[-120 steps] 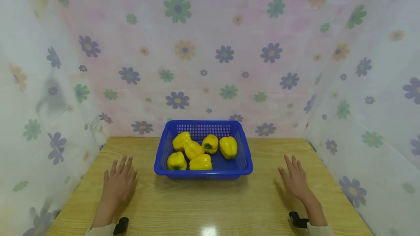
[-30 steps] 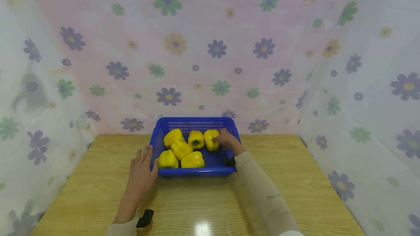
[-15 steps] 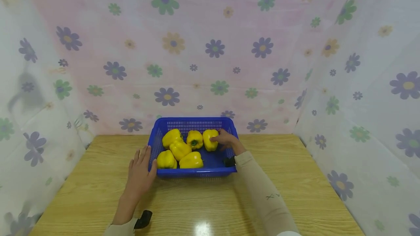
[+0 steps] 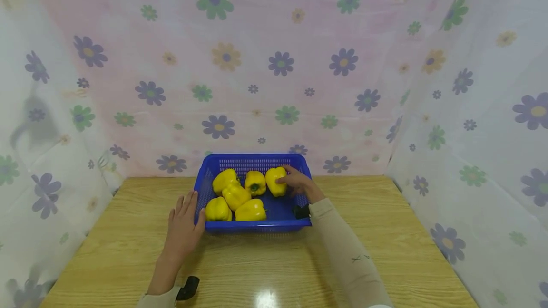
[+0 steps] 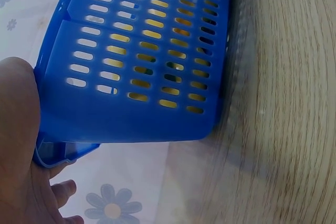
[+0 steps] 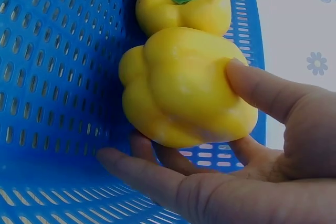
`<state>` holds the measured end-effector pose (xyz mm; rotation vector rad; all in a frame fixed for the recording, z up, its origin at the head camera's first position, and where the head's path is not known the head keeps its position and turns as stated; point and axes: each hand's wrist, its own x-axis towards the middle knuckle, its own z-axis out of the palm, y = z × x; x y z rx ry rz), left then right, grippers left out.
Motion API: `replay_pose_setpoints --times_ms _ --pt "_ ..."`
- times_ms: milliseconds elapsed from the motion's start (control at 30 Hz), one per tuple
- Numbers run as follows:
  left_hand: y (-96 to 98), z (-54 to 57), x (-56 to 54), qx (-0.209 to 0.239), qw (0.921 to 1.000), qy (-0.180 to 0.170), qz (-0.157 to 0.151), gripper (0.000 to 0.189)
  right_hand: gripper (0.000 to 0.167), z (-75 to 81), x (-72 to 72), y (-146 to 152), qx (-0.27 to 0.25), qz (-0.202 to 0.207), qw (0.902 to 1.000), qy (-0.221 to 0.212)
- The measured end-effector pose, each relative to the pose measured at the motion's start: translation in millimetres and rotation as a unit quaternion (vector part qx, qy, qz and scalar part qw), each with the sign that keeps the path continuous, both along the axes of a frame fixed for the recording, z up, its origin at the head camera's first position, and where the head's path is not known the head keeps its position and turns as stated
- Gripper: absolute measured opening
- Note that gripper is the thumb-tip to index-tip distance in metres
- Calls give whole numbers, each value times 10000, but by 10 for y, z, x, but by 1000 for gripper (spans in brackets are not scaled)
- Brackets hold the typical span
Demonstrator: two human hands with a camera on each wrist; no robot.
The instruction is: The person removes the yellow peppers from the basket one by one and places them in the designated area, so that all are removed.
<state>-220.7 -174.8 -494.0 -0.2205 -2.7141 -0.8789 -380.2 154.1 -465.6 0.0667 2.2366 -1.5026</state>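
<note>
Head view, blue basket: the blue basket (image 4: 265, 224) sits on the wooden table (image 4: 265, 270).
Head view, right hand: I reach into the basket's right side with my right hand (image 4: 298, 180), pinching a pepper, my thumb and fingers parted only as far as its body needs.
Head view, held pepper: the held pepper (image 4: 275, 182), yellow, is at the back right of the basket; I cannot tell whether it is clear of the floor.
Head view, other peppers: the stemmed pepper (image 4: 255, 183) lies at the basket's back middle, and four more yellow peppers (image 4: 236, 197) fill its left half.
Head view, left hand: my left hand (image 4: 181, 229) lies along the basket's left side, fingers straight and close together, thumb spread away towards the front left corner.
Left wrist view, rim: I touch the basket's rim, some fingertips showing beyond it; I cannot tell how hard I press. Yellow shows through the slots.
Right wrist view, pinch: my thumb (image 6: 252, 82) presses one side of the held pepper while my fingers (image 6: 152, 177) come round the opposite side, one reaching past its edge towards the basket's wall. The stemmed pepper lies just beside it.
</note>
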Motion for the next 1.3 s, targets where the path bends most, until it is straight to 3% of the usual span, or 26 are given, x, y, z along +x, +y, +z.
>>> replay_pose_setpoints --times_ms 500,800,1300 --pt "-9 -12 3 -54 10000 53 14 59 74 -4 5 10 -673 29 9974 -252" --pt "-18 -9 -3 -109 9999 118 15 59 75 3 14 8 -394 95 9990 -180" --pt "-25 -34 -20 -147 9998 122 29 59 75 47 34 -26 -207 -153 9995 -205"
